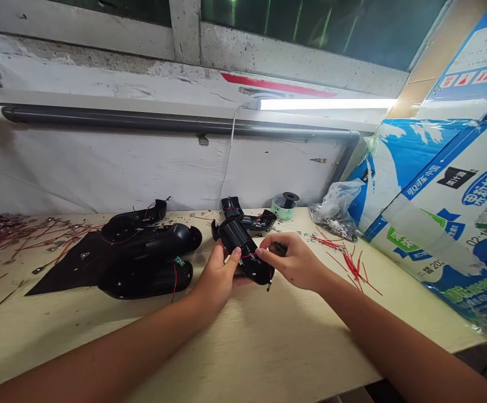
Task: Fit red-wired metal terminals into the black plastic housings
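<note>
Left hand (220, 274) grips a black plastic cylindrical housing (243, 249) above the middle of the table (268, 347), long axis slanting from far left to near right. Right hand (294, 260) pinches a small dark item (280, 249), unclear what, beside a thin red wire (249, 256) on the housing. Other black housings (146, 285) lie to the left.

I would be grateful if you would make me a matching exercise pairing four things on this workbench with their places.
Things:
1. Black plastic casing
2. Light tube
3. Clear plastic bag of metal bits
4. Loose red wires

Places:
A. Lit, on the wall above the bench
B. Lying beyond the right hand
C. Held in the left hand
D. Against the printed cardboard box

Pairs: 1-C; 2-A; 3-D; 4-B
</note>
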Demonstrator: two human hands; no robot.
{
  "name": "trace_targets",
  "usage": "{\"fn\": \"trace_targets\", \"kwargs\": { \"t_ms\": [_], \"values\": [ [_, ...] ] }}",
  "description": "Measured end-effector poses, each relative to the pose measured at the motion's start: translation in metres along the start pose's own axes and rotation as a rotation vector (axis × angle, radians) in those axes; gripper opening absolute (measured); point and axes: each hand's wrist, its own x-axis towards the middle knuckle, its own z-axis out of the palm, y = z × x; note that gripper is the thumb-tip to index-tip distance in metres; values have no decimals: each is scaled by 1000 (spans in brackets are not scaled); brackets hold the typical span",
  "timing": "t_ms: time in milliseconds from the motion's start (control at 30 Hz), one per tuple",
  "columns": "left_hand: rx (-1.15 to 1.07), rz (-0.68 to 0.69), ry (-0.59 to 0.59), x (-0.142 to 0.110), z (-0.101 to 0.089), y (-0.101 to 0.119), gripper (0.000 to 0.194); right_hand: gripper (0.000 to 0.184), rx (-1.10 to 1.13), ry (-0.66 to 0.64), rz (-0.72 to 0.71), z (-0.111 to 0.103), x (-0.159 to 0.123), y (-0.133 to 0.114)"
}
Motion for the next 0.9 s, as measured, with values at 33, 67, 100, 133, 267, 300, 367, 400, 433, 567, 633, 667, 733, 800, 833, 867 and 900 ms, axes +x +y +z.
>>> {"fn": "trace_targets", "kwargs": {
  "t_ms": [33, 67, 100, 133, 267, 300, 367, 400, 433, 567, 633, 667, 733, 800, 833, 867, 900],
  "values": [
    [5, 3, 1, -1, 1, 1, 35, 30, 49, -21, 19, 0, -1, -1],
    [15, 1, 6, -1, 2, 3, 35, 31, 80, -38, 29, 1, -1, -2],
    [25, -6, 14, -2, 3, 4, 35, 32, 96, -48, 32, 2, -2, -4],
    [35, -12, 25, -2, 3, 5, 35, 33, 97, -51, 30, 3, -3, -5],
    [48, -16, 36, -1, 3, 6, 34, 29, -27, 93, -126, 9, -6, -6],
    [46, -16, 33, -1, 2, 5, 34, 26, -68, 135, -198, 10, -7, -6],
    [39, -12, 44, 0, 2, 4, 33, 22, -128, 171, -304, 9, -8, -5],
    [35, -6, 57, 0, 2, 4, 33, 20, -147, 162, -316, 9, -8, -5],
    [29, 2, 73, 0, 2, 4, 33, 20, -161, 145, -302, 8, -9, -5],
    [18, 15, 91, -1, 3, 6, 33, 22, -139, 91, -151, 8, -11, -5],
    [17, 10, 81, -2, 4, 7, 32, 20, -25, 82, -106, 10, -12, -7],
    [18, 6, 78, -2, 4, 7, 31, 19, 43, 82, -105, 10, -12, -8],
    [19, -3, 79, -2, 4, 8, 29, 17, 152, 74, -137, 11, -13, -10],
    [18, -15, 86, -2, 3, 8, 28, 16, 199, 50, -191, 11, -14, -13],
    [16, -21, 90, -2, 3, 8, 29, 17, 205, 37, -219, 11, -15, -14],
    [12, -25, 95, -2, 3, 9, 30, 17, 201, 25, -244, 11, -15, -15],
    [10, -28, 100, -2, 3, 9, 31, 17, 184, 20, -264, 12, -15, -15]
  ]
}}
